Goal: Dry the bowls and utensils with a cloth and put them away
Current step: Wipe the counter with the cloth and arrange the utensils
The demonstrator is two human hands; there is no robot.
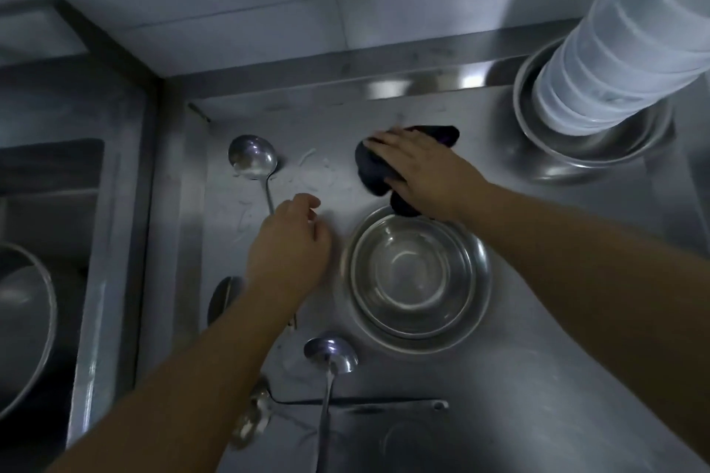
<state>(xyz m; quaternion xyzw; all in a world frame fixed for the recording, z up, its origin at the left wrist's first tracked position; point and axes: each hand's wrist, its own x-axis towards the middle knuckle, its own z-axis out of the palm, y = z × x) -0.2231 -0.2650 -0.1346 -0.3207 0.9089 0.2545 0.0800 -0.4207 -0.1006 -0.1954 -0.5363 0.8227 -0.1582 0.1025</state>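
My right grip (418, 169) lies flat, fingers straight, on the cloth (374, 169) on the worktop (538, 280). My left grip (290, 242), fingers curled, holds the ladle (251, 161) handle.

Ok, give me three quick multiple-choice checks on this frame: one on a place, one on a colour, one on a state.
1. Where does the dark cloth lie?
A. inside the steel bowls
B. on the counter beyond the nested steel bowls
C. in the sink

2. What colour is the cloth?
A. white
B. yellow
C. dark, near black

3. What is the right hand doing?
A. resting flat on the cloth
B. gripping a ladle
C. hanging idle

Answers: 1 B, the cloth sits on the steel counter past the bowls' far rim. 2 C, it reads dark against the metal. 3 A, the fingers lie straight over it.
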